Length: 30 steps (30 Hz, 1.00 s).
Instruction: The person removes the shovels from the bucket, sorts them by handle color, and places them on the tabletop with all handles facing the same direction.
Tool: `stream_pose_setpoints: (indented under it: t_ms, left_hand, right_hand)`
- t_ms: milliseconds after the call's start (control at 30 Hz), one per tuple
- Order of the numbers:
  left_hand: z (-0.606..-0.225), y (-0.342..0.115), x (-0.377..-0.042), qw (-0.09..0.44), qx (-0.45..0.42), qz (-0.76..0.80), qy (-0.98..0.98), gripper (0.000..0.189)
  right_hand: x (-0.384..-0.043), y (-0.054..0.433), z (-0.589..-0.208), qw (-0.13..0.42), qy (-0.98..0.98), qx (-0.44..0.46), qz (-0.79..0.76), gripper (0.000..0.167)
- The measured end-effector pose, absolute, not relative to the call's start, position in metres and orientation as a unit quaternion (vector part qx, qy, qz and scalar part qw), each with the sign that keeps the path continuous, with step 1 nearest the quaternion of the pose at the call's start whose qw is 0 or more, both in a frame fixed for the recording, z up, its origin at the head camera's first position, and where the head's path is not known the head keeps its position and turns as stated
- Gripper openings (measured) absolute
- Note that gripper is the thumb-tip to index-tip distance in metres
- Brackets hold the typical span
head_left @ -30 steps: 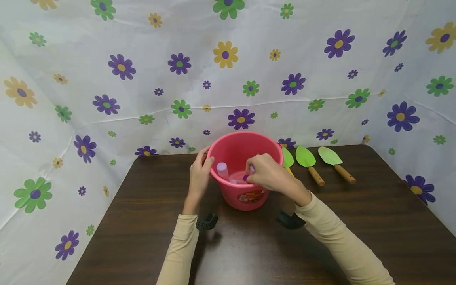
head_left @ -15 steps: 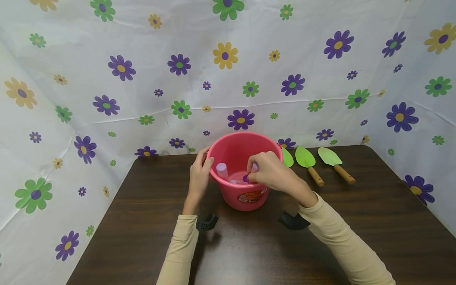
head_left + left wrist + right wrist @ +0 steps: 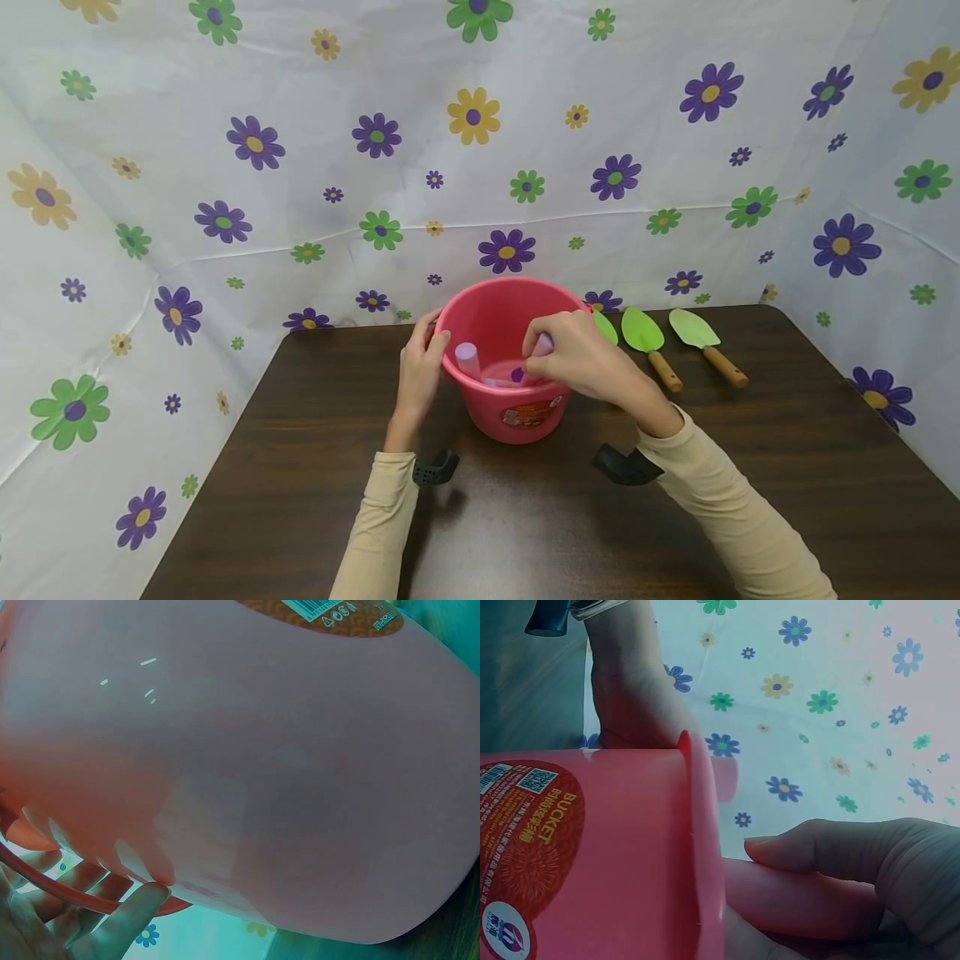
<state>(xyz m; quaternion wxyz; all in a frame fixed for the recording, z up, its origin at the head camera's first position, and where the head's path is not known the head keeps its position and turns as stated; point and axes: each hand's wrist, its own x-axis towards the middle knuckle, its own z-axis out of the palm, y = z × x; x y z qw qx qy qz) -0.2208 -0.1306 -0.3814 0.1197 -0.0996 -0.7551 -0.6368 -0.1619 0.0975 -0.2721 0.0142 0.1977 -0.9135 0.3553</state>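
A pink bucket (image 3: 517,414) stands upright on the dark table, with an oval label on its near side. My left hand (image 3: 422,371) grips its left rim, the thumb over the edge; the left wrist view shows those fingers (image 3: 142,915) at the rim beside the bucket's wall. Inside the bucket's near right rim, my right hand (image 3: 577,354) holds a lilac cylinder (image 3: 802,900) between thumb and fingers, its lower end hidden by the bucket. A second lilac cylinder (image 3: 467,358) leans inside at the left. Something small and purple (image 3: 517,375) shows low in the bucket.
Right of the bucket lie a green-bladed trowel (image 3: 642,330) and a paler green trowel (image 3: 693,328), both with wooden handles. Another green blade (image 3: 604,326) is partly hidden behind my right hand. Flowered cloth (image 3: 300,167) hangs behind the table (image 3: 300,500).
My right hand has risen slightly and shifted right, and more of the lilac cylinder it holds shows. My left hand and the bucket have stayed in place.
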Motion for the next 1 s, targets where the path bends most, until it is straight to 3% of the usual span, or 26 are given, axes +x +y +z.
stream_pose_setpoints:
  t_ms: [367,733,1000]
  left_hand:
    - [-0.381,-0.132,-0.223,0.126,-0.104,-0.63,-0.759,0.046]
    - [-0.382,-0.134,-0.225,0.119,-0.105,-0.635,-0.756,0.044]
    - [-0.379,-0.134,-0.224,0.118,-0.104,-0.628,-0.762,0.046]
  right_hand:
    - [-0.154,0.103,-0.26,0.014,-0.909,0.169,0.381,0.005]
    - [-0.139,0.112,-0.247,0.061,-0.903,0.19,0.381,0.003]
    - [-0.129,0.123,-0.239,0.061,-0.899,0.175,0.396,0.006]
